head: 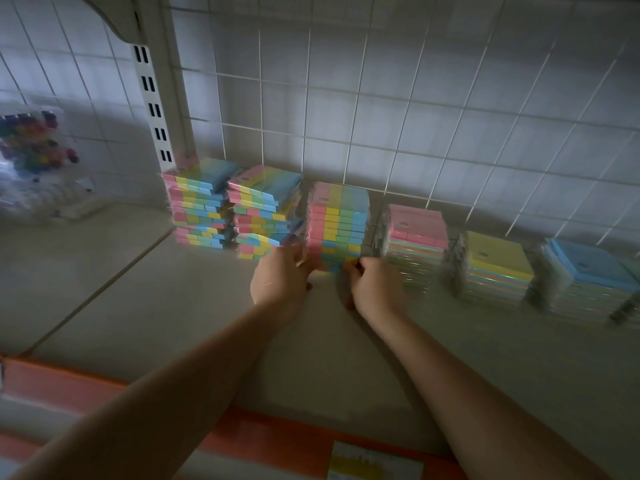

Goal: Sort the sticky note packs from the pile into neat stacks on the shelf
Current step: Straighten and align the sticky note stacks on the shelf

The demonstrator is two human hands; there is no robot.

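Observation:
A tall stack of striped pink-yellow-green-blue sticky note packs (337, 225) stands on the shelf (173, 306) near the wire grid. My left hand (282, 280) grips its lower left corner. My right hand (372, 284) pinches its lower right corner. Two more striped stacks stand to the left: one beside the post (199, 202), and a messier one (265, 213) touching my left hand's side. Right of my hands stand a pink-topped stack (415, 237), a yellow-topped stack (495, 268) and a blue-topped stack (588, 275).
A white wire grid (381, 116) backs the shelf, with a slotted upright post (152, 109) at its left. A clear bag of coloured pieces (31, 147) hangs at far left. An orange price rail (277, 441) with a label (375, 462) runs along the shelf's front edge.

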